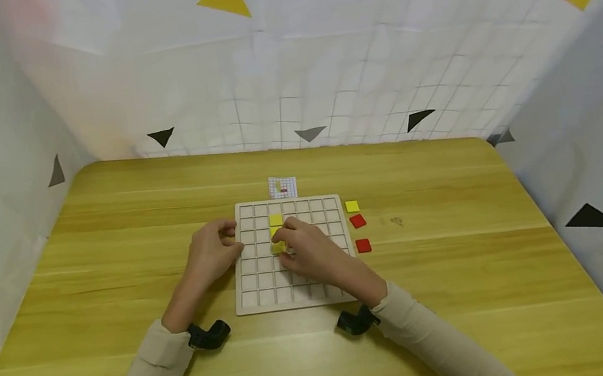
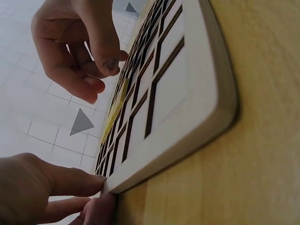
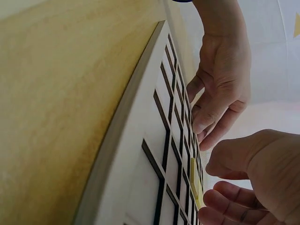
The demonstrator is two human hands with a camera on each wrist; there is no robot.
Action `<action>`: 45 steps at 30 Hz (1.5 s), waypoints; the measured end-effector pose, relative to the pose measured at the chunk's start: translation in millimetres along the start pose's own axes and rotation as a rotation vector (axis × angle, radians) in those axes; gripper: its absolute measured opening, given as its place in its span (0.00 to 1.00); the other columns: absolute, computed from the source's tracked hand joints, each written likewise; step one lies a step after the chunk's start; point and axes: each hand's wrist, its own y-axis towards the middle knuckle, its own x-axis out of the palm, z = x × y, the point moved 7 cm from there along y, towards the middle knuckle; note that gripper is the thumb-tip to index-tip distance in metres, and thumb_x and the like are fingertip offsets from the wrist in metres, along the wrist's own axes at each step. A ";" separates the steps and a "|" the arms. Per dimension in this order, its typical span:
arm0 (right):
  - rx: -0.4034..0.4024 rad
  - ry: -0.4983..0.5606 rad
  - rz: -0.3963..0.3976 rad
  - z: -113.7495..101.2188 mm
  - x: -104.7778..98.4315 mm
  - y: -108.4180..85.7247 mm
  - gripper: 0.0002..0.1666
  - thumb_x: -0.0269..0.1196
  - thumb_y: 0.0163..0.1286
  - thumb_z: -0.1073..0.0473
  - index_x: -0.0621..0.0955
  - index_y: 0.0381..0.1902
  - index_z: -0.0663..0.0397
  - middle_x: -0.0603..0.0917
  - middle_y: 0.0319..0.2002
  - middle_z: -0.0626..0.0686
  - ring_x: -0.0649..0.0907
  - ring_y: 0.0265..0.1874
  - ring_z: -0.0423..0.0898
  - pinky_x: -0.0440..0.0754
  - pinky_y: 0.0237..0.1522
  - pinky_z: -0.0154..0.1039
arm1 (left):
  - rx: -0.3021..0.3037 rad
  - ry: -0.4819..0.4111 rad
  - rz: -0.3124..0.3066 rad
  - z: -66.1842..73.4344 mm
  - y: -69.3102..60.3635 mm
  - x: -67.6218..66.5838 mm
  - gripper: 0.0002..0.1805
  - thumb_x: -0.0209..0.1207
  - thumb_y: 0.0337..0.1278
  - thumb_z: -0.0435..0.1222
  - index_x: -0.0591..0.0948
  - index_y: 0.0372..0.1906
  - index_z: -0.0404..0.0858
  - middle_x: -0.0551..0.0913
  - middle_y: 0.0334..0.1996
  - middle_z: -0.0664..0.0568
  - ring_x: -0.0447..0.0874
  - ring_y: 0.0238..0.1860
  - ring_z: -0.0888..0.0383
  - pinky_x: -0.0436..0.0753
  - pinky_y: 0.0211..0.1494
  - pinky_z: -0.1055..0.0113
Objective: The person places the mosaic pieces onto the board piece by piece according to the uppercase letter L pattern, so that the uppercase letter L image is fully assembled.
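A pale wooden grid board (image 1: 301,293) lies flat on the table. Yellow square tiles (image 1: 275,219) sit in one of its columns, partly covered by my right hand (image 1: 312,249). That hand hovers over the lower yellow tiles with its fingers bent and thumb apart; in the right wrist view nothing shows between them. At the board's left edge, my left hand (image 1: 211,251) touches the rim with thumb and fingertips. The left wrist view shows these fingertips against the board's side, and a yellow strip of tiles (image 2: 115,110) below the right hand.
To the board's right lie a loose yellow tile (image 1: 352,206), a red tile (image 1: 357,221) and a second red tile (image 1: 363,245). A small printed pattern card (image 1: 282,186) lies behind the board. White sheets with coloured triangles enclose the wooden table (image 1: 439,225).
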 end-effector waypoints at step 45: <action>0.072 -0.011 0.043 12.8 -20.9 -45.8 0.11 0.70 0.60 0.67 0.86 0.43 0.60 0.81 0.39 0.53 0.77 0.32 0.41 0.79 0.34 0.33 | 0.025 0.011 -0.004 2.0 -1.1 -0.7 0.26 0.65 0.56 0.28 0.77 0.61 0.28 0.81 0.49 0.39 0.85 0.46 0.46 0.85 0.41 0.59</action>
